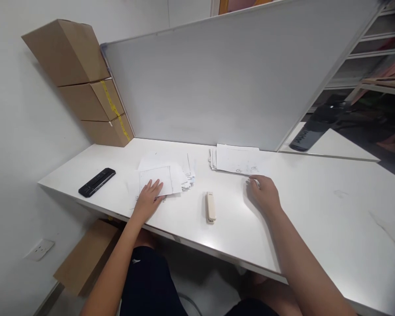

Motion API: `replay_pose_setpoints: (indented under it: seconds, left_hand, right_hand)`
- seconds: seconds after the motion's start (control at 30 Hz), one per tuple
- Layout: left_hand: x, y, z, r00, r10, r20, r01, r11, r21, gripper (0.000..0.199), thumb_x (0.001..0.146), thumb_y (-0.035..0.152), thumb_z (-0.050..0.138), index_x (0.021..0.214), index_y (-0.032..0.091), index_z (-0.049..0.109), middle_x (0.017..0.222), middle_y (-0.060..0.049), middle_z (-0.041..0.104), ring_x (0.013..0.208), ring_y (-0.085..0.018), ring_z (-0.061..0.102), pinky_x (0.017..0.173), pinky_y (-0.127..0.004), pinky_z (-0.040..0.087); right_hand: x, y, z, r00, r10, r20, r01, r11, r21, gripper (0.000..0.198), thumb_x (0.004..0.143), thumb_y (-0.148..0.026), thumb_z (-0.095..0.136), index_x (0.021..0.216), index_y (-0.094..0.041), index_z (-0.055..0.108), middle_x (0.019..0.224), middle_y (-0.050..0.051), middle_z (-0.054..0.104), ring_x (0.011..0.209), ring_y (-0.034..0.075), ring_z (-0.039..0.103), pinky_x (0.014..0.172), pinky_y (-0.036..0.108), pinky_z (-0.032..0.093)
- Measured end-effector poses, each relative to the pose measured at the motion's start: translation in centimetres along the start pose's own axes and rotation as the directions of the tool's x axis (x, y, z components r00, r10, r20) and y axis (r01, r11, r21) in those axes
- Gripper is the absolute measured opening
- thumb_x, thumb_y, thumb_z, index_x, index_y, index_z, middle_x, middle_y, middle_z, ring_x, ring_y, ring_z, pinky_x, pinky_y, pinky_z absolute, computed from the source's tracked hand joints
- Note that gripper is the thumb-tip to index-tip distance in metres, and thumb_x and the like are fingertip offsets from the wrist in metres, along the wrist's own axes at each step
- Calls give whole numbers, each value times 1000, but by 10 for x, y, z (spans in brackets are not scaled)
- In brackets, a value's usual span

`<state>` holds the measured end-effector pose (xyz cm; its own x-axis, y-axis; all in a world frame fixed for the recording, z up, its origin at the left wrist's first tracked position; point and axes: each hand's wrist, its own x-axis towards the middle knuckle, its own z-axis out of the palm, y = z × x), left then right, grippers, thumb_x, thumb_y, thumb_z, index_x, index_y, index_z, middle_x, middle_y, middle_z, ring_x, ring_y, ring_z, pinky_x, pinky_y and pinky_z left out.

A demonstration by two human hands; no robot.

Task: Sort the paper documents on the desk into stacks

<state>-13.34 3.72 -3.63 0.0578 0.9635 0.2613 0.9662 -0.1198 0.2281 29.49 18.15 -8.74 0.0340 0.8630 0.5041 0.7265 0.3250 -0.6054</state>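
Observation:
My left hand (pixel 149 198) lies with spread fingers on a loose pile of white paper sheets (pixel 161 176), its palm over the near edge. The top sheet has a thin drawn frame. My right hand (pixel 266 193) rests on the table with curled fingers. Its index fingertip is at the near edge of a neater stack of paper (pixel 235 159), and I cannot tell whether it touches. No object shows in that hand. Between the hands lies a cream-coloured stapler (pixel 210 206), lengthwise toward me. Small pencil marks show on the right stack's top sheet.
A black phone-like device (pixel 97 182) lies at the table's left. Cardboard boxes (pixel 102 101) are stacked in the left back corner. A white panel (pixel 197 87) stands behind the table (pixel 332 228). A dark bottle (pixel 311 129) leans or lies at the right back. Another box (pixel 88 254) is below.

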Motion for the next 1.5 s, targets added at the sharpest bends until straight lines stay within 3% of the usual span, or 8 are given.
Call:
replay_pose_setpoints:
  seconds: [0.23,0.4,0.6,0.73,0.9,1.03,1.23,1.5]
  left_hand:
    - [1,-2,2,981,64,-181,-66,998,-3,43,101,36,34,122,17,65,131,-10,66,131,-28,54,105,-44,46]
    - [-6,9,-5,894,-130,-429,121,991,-48,35,98,32,37,77,19,61,72,-8,66,68,-22,64,65,-32,48]
    - [-22,35,-20,597,-465,-654,230,880,-416,42,89,42,57,58,22,36,52,5,38,52,-13,37,56,-26,33]
    - [-28,70,-28,385,-761,-522,-5,564,-826,42,87,53,61,65,20,46,59,5,48,60,-12,47,63,-25,42]
    - [-20,115,-22,501,-851,-158,-209,58,-976,38,86,52,66,104,19,65,100,-7,70,99,-21,66,89,-34,52]
    - [-2,130,-2,513,-855,-72,-120,11,-993,37,84,53,67,98,18,66,98,-7,71,101,-22,66,88,-34,53]
    - [12,132,22,575,-817,42,-5,-55,-998,45,75,55,75,100,19,66,102,-7,71,99,-23,67,87,-34,54]
    - [12,128,35,725,-665,180,61,-198,-978,54,77,52,75,118,18,63,120,-13,70,110,-28,67,96,-40,53]
  right_hand:
    - [2,0,0,1000,12,28,-12,1000,13,31,85,-38,43,90,-20,68,101,13,71,102,30,60,91,46,46]
    - [2,-3,-1,1000,-2,29,2,1000,7,31,86,-38,43,90,-20,68,100,13,72,102,30,60,90,46,47]
    - [-4,-33,-8,984,-156,-84,161,985,58,25,88,-33,44,84,-23,67,89,11,72,92,28,63,85,45,49]
    - [-13,-74,-13,966,-234,-113,253,946,204,25,91,-39,47,83,-25,67,85,8,71,88,27,64,84,44,49]
    - [-27,-123,-14,972,-218,93,90,702,706,49,89,-68,44,100,-28,71,101,8,72,99,29,64,86,44,49]
    - [-33,-143,-8,866,-275,418,-293,398,869,70,74,-86,49,112,-30,67,98,8,68,92,27,62,81,43,50]
    - [-34,-143,2,795,-19,606,-558,370,743,50,61,-42,88,99,-29,58,87,-1,59,81,17,58,74,31,49]
    - [-22,-112,-3,713,42,700,-642,441,627,30,73,-42,81,86,-21,65,76,0,65,70,16,60,66,27,46]
